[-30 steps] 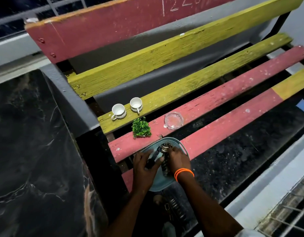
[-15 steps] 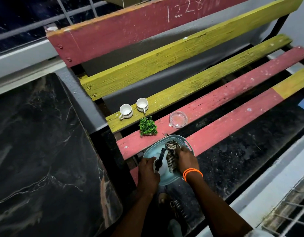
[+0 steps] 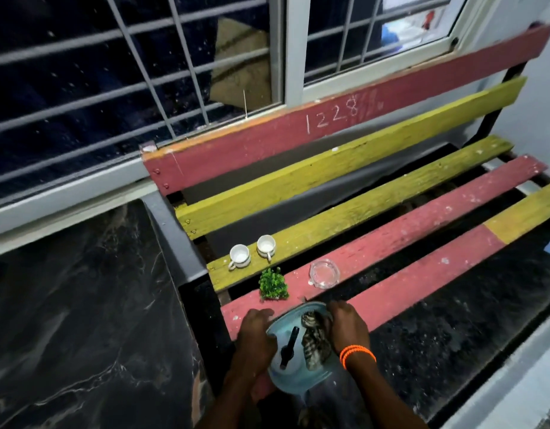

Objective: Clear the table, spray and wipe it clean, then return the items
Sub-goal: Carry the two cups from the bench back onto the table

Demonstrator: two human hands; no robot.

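At the far left lies the dark marble-patterned table top (image 3: 81, 305), bare in what shows of it. Just beside it stands the red and yellow slatted wooden bench (image 3: 391, 243), carrying two small white cups (image 3: 240, 256), a little green artificial plant (image 3: 273, 283) and a clear glass ashtray (image 3: 325, 273). Nearest the camera, the pale blue oval plastic tray (image 3: 293, 371) rests on the front red slats, its long axis running from the person toward the bench back. The left hand (image 3: 255, 339) curls over its left rim, and the right hand (image 3: 348, 328), with orange bands at the wrist, grips the far right rim, fingers closed on the edge. Between them on the tray lie a black spray nozzle (image 3: 289, 346) and a striped rag (image 3: 313, 339). The table lies left of both hands, so the left hand is nearer it for any carry.
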